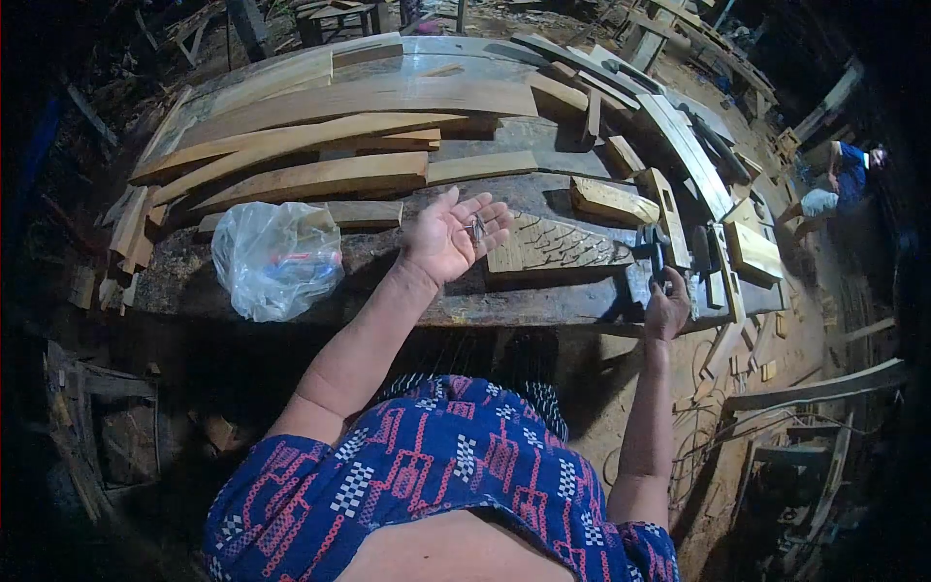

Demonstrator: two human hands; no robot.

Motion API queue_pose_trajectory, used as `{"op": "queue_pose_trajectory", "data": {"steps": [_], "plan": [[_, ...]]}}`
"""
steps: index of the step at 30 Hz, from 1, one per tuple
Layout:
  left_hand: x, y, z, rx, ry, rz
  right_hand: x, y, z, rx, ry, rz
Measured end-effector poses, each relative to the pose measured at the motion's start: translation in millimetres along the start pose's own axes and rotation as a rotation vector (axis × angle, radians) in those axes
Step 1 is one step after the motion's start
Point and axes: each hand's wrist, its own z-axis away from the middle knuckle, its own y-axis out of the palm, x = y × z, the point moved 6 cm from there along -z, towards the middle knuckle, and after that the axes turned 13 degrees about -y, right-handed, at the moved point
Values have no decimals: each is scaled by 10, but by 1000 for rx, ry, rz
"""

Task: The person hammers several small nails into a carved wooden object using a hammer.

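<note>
Palm up above the front of the workbench, my left hand (451, 238) carries a few small thin metal pieces (476, 229) that look like nails, lying across its slightly curled fingers. Just right of its fingertips lies a wooden block (543, 244) with rows of dark curved marks on its top. At the block's right end, my right hand (666, 308) is closed around the lower part of a hammer-like tool (652, 242) with a dark head. A short wood piece (613, 201) lies behind the block.
A clear plastic bag (276, 260) with blue and red contents sits left on the workbench (427, 308). Long curved planks (320, 179) cover the back. Wood strips and a dark long tool (716, 145) lie right. Another person (849, 175) is at far right.
</note>
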Motion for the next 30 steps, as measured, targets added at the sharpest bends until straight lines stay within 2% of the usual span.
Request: {"op": "queue_pose_trajectory", "data": {"steps": [4,6,7,8,10,11,14,17,19,21,25,27,28,30], "plan": [[67,80,23,10,-4,-24,-167,71,22,17,17,134],[125,138,27,68,-46,-7,-115,101,0,26,-75,162],[153,159,22,67,-52,-9,9,89,-24,48,-214,365],[183,189,17,76,-62,-8,55,80,-46,47,-209,368],[231,218,3,85,-75,-7,597,52,-39,-42,-499,325],[257,234,-4,103,-87,1,800,67,-30,-42,-496,328],[324,287,-7,115,-101,7,1500,196,141,42,-699,24],[362,325,4,103,-109,14,2073,338,407,255,-807,-87],[362,285,-4,98,-117,19,2187,485,535,339,-837,-123],[383,284,-21,250,-182,15,2267,564,598,349,-873,-114],[413,270,-6,269,-192,-11,2387,595,612,432,-876,-73],[454,344,47,494,-272,16,2396,591,610,448,-884,-45],[484,383,68,496,-273,16,2390,594,615,471,-904,-32],[532,315,67,179,-208,-113,2382,606,638,494,-924,-19]]}}
